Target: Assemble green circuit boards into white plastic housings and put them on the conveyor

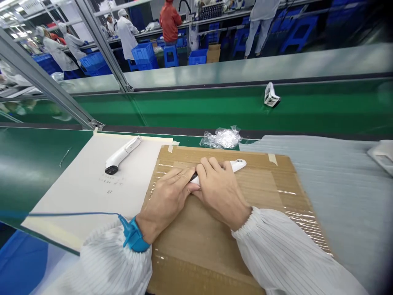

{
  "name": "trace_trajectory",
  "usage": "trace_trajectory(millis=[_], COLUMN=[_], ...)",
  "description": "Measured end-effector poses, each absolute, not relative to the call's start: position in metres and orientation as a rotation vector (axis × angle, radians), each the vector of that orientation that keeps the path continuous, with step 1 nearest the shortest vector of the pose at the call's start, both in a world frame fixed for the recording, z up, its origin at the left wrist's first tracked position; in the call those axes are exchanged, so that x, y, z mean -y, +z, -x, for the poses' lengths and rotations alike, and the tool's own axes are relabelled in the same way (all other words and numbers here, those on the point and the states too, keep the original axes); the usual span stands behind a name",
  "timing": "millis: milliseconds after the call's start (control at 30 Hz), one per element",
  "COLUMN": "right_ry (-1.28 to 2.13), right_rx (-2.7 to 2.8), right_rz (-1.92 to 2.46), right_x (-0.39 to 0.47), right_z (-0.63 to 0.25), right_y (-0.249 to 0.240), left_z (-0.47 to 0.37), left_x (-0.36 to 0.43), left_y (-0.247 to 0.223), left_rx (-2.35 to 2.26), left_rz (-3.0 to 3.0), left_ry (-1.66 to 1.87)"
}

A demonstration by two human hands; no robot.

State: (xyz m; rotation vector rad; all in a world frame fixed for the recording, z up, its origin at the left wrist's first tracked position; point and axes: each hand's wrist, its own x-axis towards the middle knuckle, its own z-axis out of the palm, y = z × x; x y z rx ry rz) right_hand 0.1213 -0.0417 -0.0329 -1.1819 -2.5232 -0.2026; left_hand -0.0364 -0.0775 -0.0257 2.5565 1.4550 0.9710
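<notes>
Both hands are closed on a white handheld device with a black part (238,164), which lies over the brown cardboard sheet (196,241). My left hand (168,190) grips its near-left end, where a bit of black shows between the hands. My right hand (217,188) wraps over the middle, and the rounded white end sticks out beyond its fingers. Much of the device is hidden under my fingers. A similar white device with a black tip (123,155) rests on the white paper (76,196) to the left. A blue wrist strap (135,234) with a cord is on my left wrist.
Crumpled clear plastic (222,137) lies behind the cardboard. Beyond it runs a green conveyor belt (184,108) carrying a white part (271,96). A metal post (101,45) rises at left. A white object (382,155) sits at the right edge. Several people work in the background.
</notes>
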Motion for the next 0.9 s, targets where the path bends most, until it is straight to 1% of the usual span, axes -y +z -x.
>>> trace_trajectory(millis=[167,267,367,500,567,700,900], right_ry=[-0.22,-0.167,-0.072,0.047,0.016,-0.174,-0.249], right_rx=[2.512,2.48,2.382,2.118,1.988,1.786,1.684], right_rz=[1.166,1.128,1.056,0.981,0.957,0.972,0.961], right_x=[0.041,0.039,0.035,0.029,0.026,0.021,0.022], right_z=[-0.122,-0.124,-0.131,-0.142,-0.147,-0.154,-0.158], right_y=[-0.036,-0.037,-0.038,-0.038,-0.038,-0.037,-0.03], left_z=[0.037,0.037,0.03,0.012,0.002,-0.013,-0.024], left_x=[0.077,0.076,0.074,0.067,0.062,0.05,0.049], left_y=[-0.028,-0.027,-0.019,0.004,0.016,0.029,0.016], left_rx=[-1.446,-1.416,-1.436,-1.469,-1.446,-1.322,-1.278], left_rz=[-2.599,-2.564,-2.357,-2.058,-2.006,-2.035,-1.962], left_ry=[1.009,1.018,1.07,1.167,1.191,1.229,1.335])
